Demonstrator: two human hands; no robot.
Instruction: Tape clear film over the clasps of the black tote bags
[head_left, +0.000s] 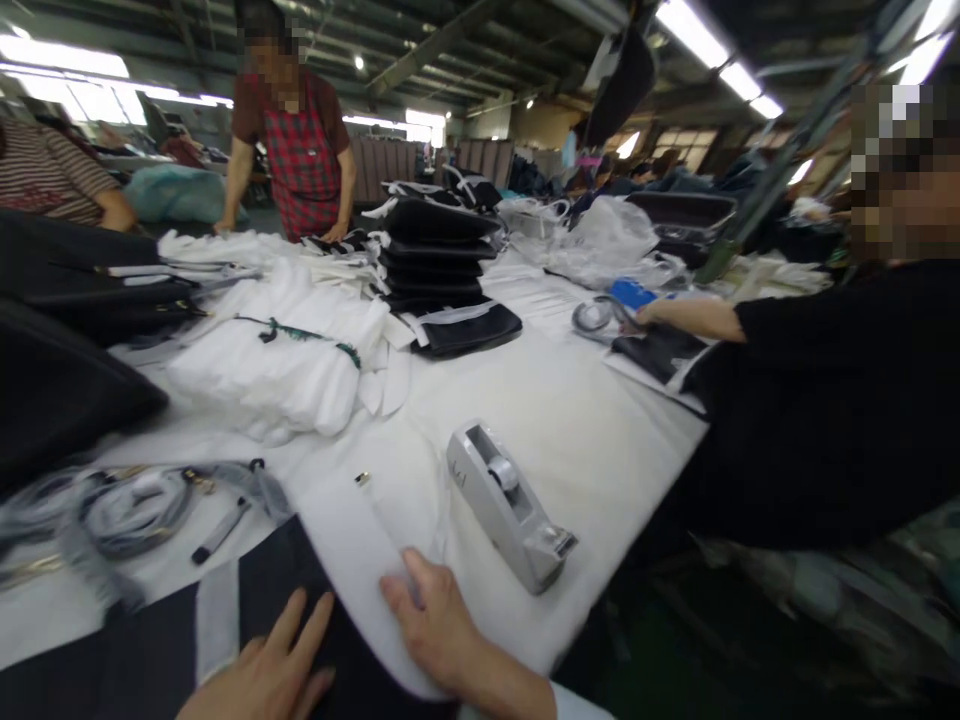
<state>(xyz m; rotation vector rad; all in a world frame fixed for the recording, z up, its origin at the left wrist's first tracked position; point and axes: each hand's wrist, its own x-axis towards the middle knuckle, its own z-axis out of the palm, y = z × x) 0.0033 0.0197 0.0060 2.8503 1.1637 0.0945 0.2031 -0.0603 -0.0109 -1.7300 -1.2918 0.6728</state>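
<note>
My left hand (270, 665) lies flat with fingers spread on a black fabric piece (150, 650) at the near table edge. My right hand (439, 625) presses down on a white foam sheet (360, 545) that overlaps the black fabric, its fingers curled over the sheet's edge. A grey tape dispenser (510, 505) stands just beyond my right hand.
A stack of white padded pieces (277, 350) and a pile of black bags (435, 270) sit mid-table. Clear-bagged straps (142, 505) lie at the left. A person in black (825, 400) works at the right; another in a red apron (300, 150) stands at the far side.
</note>
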